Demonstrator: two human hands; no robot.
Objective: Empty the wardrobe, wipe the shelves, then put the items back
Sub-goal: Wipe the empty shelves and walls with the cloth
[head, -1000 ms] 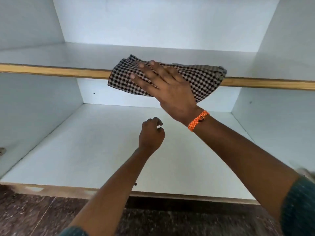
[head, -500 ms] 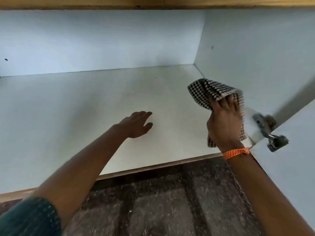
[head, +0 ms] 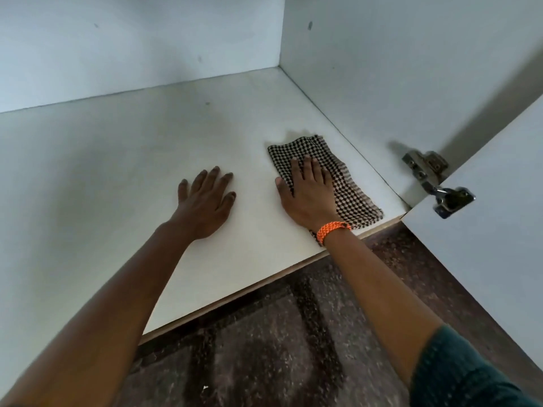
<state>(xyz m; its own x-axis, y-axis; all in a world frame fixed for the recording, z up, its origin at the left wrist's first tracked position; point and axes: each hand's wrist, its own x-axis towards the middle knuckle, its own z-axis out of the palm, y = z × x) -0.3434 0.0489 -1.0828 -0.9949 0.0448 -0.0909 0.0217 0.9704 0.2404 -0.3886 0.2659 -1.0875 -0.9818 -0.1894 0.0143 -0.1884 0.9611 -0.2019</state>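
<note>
Wardrobe [head: 396, 69] stood empty as far as the view reached, so this read as the wipe stage, w/ the bottom shelf [head: 102, 177] as the surface in play. Biggest risk from here, imo: the open door [head: 499, 215] hung close on the right, and its metal hinge [head: 435, 180] jutted out just beside the shelf's front right corner, so a wide sweep that way could snag the cloth or knock knuckles on it. Next risk: the checked cloth [head: 346, 183] lay flat near that front right corner, its near end almost at the shelf's front edge, so a pull toward the body could've dragged it off onto the dark stone floor [head: 264, 348]. Smaller one: a few dark specks sat farther back on the shelf, easy to miss if the strokes stayed at the front. Now the pose. Both arms reached forward and down into the compartment. Right hand [head: 308, 192] was pressed palm-down on the cloth, fingers straight and close together, no pinch, orange wristband [head: 332, 230] just behind it. Left hand [head: 205, 198] lay flat on bare shelf beside it, apart from the cloth, fingers spread, holding nothing; prob bracing body weight.
</note>
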